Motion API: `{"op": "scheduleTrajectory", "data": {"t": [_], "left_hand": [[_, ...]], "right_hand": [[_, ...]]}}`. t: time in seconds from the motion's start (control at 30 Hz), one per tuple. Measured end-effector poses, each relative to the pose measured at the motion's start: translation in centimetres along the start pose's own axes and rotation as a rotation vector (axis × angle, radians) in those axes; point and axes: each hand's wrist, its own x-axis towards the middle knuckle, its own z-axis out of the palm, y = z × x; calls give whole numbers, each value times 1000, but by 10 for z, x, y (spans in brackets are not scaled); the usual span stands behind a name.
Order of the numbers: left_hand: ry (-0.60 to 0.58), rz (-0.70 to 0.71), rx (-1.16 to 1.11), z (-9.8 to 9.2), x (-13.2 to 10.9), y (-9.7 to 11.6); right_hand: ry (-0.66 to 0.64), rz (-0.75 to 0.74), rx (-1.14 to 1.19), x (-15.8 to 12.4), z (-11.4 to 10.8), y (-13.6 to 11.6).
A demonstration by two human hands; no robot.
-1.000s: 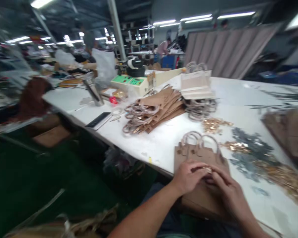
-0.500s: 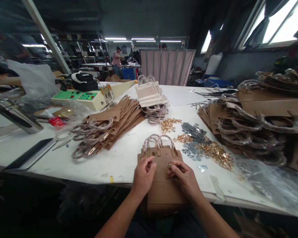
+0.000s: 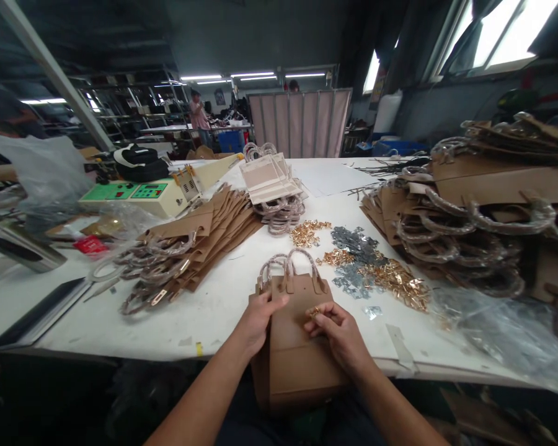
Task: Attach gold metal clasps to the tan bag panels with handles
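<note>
A brown handbag lies at the table's front edge and overhangs toward me, its wrapped handles pointing away. My left hand grips its upper left edge, thumb on the front panel and fingers hidden behind. Over the front panel, my right hand pinches a small gold metal fitting between thumb and fingertips. To the right of the bag lie piles of gold fittings and flat grey metal plates.
Brown bag pieces with wrapped handles are stacked on the left and heaped on the right. A cream machine with a green panel, a metal flask and a dark notebook stand left. Clear plastic lies right.
My left hand has gone from hovering over the bag with curled fingers to gripping its left edge. The right hand still holds the gold fitting. The view has shifted slightly.
</note>
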Motion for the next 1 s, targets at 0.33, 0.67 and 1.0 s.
{"op": "scheduleTrajectory", "data": {"t": [0.33, 0.67, 1.0], "left_hand": [[-255, -188, -253, -11, 30, -14], [-110, -191, -367, -19, 36, -25], [-170, -182, -389, -20, 36, -22]], "right_hand": [[30, 73, -110, 9, -2, -18], [-127, -256, -1018, 79, -23, -60], [-255, -298, -1095, 83, -19, -63]]}}
